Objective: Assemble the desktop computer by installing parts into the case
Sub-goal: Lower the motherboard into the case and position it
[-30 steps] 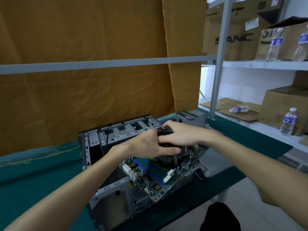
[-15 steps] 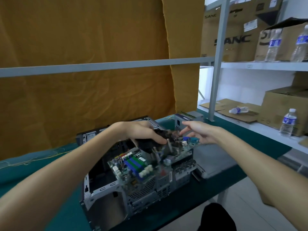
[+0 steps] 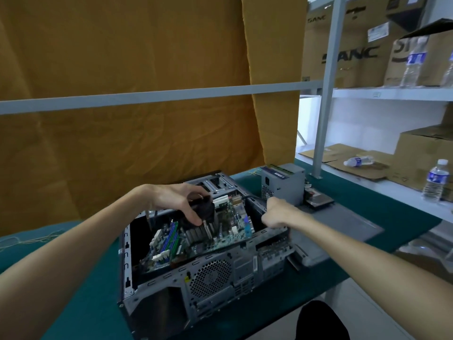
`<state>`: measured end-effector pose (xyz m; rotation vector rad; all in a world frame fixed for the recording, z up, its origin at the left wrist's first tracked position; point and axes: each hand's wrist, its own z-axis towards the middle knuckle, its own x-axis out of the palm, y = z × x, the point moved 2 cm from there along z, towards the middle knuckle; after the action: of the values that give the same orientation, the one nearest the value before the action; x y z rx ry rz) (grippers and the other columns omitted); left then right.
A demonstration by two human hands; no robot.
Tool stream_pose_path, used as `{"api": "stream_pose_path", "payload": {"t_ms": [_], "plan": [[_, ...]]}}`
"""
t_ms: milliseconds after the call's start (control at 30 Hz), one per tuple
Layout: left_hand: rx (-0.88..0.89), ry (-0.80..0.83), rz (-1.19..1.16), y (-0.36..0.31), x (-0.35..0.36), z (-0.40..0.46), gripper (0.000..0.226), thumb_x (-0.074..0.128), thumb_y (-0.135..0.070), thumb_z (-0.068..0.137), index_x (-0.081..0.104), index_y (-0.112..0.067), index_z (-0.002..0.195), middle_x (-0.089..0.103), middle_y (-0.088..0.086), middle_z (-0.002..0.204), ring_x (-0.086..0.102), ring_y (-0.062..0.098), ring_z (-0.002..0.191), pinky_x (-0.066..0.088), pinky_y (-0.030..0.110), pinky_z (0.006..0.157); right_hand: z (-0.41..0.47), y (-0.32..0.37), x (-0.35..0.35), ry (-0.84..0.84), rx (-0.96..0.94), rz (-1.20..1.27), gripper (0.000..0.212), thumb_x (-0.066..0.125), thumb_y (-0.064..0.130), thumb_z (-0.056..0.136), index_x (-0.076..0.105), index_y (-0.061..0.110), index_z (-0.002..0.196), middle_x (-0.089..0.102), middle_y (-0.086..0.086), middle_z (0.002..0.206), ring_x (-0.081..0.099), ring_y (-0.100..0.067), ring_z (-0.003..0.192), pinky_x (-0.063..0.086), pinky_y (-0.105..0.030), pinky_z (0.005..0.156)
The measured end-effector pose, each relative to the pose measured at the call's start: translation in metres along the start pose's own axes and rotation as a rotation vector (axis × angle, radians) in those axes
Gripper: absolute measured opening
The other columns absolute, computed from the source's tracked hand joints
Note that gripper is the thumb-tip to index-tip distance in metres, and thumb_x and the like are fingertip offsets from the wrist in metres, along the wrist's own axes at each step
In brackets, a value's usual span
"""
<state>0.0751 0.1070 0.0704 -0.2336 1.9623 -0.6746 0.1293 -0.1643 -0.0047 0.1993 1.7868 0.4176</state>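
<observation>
Computer case (image 3: 196,273), grey steel, is lying on its side at lower centre of the frame on a green-covered table (image 3: 382,207), open side facing up and rear panel with round fan grille facing the camera. Motherboard (image 3: 196,239) is sitting tilted inside the case, its right part riding higher than its left; blue and green memory slots are showing toward its left. CPU cooler (image 3: 203,217), black fan over finned metal heatsink, is standing on the board near centre frame.

Left hand (image 3: 176,201) is curling around the black fan of the cooler from above, thumb pressing the near side, fingers wrapping the far side. Right hand (image 3: 277,213) is closing in a fist over the right wall of the case, fingers curled out of sight; whether it is gripping the case edge or the board edge cannot be told.

Power supply unit (image 3: 282,184), grey box with a label strip, is standing on the table just behind the case at centre right. Hard drive (image 3: 318,200) is lying just right of it. Case side panel (image 3: 343,222), flat grey, is lying on the table right of the case.

Ochre curtain (image 3: 122,94) is filling the upper left. Metal shelving (image 3: 392,93) at the right is carrying cardboard boxes (image 3: 350,52) and water bottles (image 3: 435,180).
</observation>
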Motion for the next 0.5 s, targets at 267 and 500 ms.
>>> {"api": "stream_pose_path", "payload": {"t_ms": [267, 500], "plan": [[0.020, 0.058, 0.097, 0.022, -0.015, -0.005, 0.076, 0.090, -0.018, 0.074, 0.051, -0.036, 0.137, 0.060, -0.014, 0.134, 0.058, 0.006, 0.124, 0.049, 0.038, 0.108, 0.029, -0.006, -0.005, 0.023, -0.142, 0.016, 0.032, 0.048, 0.001, 0.075, 0.024, 0.022, 0.077, 0.026, -0.002, 0.068, 0.021, -0.017, 0.053, 0.012, -0.039, 0.058], [-0.025, 0.008, 0.201, 0.056, -0.036, 0.004, 0.077, 0.091, -0.024, 0.071, 0.049, -0.043, 0.133, 0.059, -0.017, 0.129, 0.058, 0.007, 0.121, 0.050, 0.038, 0.105, 0.072, 0.025, -0.017, 0.087, -0.220, -0.045, 0.018, 0.047, 0.001, 0.081, 0.052, 0.018, 0.084, 0.053, 0.006, 0.087, 0.059, -0.015, 0.076, 0.051, -0.036, 0.060]]}}
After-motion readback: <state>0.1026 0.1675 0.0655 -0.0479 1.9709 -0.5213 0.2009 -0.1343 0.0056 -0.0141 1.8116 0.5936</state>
